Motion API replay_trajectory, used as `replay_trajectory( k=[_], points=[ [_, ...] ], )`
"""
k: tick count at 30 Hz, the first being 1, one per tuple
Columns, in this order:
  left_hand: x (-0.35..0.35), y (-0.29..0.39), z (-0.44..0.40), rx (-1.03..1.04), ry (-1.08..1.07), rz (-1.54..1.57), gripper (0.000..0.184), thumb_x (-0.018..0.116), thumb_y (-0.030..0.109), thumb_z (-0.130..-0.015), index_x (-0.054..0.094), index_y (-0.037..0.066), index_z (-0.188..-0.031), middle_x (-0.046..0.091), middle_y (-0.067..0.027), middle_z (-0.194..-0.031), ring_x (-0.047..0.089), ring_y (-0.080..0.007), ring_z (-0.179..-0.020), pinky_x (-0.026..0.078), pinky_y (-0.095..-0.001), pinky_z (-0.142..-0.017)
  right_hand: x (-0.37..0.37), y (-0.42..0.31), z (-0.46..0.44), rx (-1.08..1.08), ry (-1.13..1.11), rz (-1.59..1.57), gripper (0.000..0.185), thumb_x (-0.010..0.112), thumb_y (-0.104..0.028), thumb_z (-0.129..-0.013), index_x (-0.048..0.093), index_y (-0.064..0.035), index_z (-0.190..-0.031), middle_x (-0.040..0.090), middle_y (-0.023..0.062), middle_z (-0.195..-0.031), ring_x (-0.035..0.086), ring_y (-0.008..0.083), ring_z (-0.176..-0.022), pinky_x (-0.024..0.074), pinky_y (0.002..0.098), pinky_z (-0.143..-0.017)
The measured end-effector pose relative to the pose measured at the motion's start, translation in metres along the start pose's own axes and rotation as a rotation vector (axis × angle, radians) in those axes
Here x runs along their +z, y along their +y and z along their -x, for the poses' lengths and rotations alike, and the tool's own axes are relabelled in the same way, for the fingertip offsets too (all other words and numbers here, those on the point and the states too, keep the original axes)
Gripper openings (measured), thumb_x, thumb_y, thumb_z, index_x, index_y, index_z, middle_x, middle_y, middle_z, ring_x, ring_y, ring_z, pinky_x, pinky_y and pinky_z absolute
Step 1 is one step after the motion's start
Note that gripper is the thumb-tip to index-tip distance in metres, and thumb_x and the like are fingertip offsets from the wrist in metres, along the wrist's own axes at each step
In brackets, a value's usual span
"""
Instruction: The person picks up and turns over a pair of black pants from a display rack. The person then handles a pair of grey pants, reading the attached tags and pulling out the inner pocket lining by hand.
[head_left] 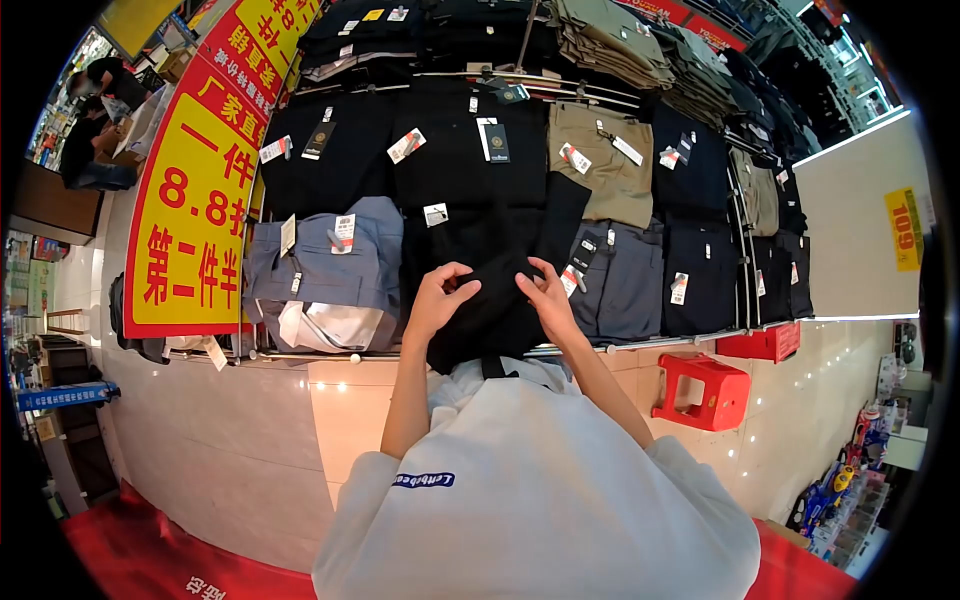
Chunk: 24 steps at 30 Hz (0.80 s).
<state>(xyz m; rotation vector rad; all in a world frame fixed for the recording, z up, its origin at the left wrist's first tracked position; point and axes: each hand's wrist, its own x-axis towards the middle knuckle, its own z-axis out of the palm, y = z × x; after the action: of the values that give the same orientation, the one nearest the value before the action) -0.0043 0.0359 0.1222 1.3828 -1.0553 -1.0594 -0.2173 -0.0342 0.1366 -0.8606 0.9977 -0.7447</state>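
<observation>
Black trousers point(495, 300) hang over the front edge of the display, close to my body, with a fold of dark cloth running up to the right. My left hand point(440, 300) pinches the left side of this cloth between thumb and fingers. On the opposite side, my right hand point(547, 298) grips the same trousers, its thumb and forefinger pressed together. Grey-blue trousers point(330, 260) with tags lie to the left of my left hand. Dark grey trousers point(620, 285) rest just right of my right hand.
Folded trousers, many tagged, cover the sloped rack, including a khaki pair point(600, 160). A yellow-and-red sign point(190, 220) stands at the left. A red stool point(705, 392) is on the floor at right, near a white panel point(860, 220). People work at far left.
</observation>
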Motion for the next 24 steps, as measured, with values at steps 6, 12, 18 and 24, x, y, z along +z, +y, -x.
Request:
replay_trajectory(
  k=[6,12,18,24],
  points=[
    [-0.006,0.006,0.013,-0.019,-0.024,0.091,0.018,0.078,0.013,-0.087,0.070,0.001,-0.098,0.063,0.0036,-0.084,0.049,-0.0064,-0.074,0.041,-0.0233,-0.068,-0.003,0.006,-0.006,-0.017,-0.191,0.039,0.026,0.068,-0.007,-0.095,0.064,0.0026,-0.119,0.071,0.0050,-0.109,0.064,0.0099,-0.098,0.0489,0.0239,-0.090],
    [-0.014,0.038,0.027,0.126,-0.018,-0.390,0.026,0.079,0.013,-0.081,0.067,-0.002,-0.099,0.065,-0.0079,-0.100,0.055,-0.0215,-0.096,0.045,-0.0312,-0.080,0.004,-0.022,0.017,-0.011,-0.277,-0.016,0.024,0.066,-0.011,-0.098,0.065,0.0007,-0.119,0.070,0.0017,-0.107,0.063,0.0084,-0.098,0.0481,0.0228,-0.090],
    [-0.007,0.060,0.032,0.152,-0.018,-0.244,0.026,0.078,0.014,-0.081,0.063,-0.002,-0.095,0.063,-0.0090,-0.095,0.057,-0.0203,-0.094,0.045,-0.0302,-0.085,0.005,-0.037,0.029,-0.073,-0.331,-0.015,0.024,0.064,-0.006,-0.098,0.063,0.0002,-0.122,0.068,0.0019,-0.113,0.061,0.0084,-0.103,0.0464,0.0232,-0.091],
    [0.001,0.058,0.032,0.051,-0.085,0.030,0.020,0.075,0.011,-0.083,0.062,-0.001,-0.093,0.061,-0.0034,-0.087,0.056,-0.0124,-0.083,0.044,-0.0263,-0.077,-0.007,-0.044,0.042,-0.085,-0.279,0.119,0.023,0.063,-0.005,-0.097,0.064,0.0023,-0.119,0.069,0.0028,-0.110,0.061,0.0082,-0.099,0.0472,0.0239,-0.089]
  ],
)
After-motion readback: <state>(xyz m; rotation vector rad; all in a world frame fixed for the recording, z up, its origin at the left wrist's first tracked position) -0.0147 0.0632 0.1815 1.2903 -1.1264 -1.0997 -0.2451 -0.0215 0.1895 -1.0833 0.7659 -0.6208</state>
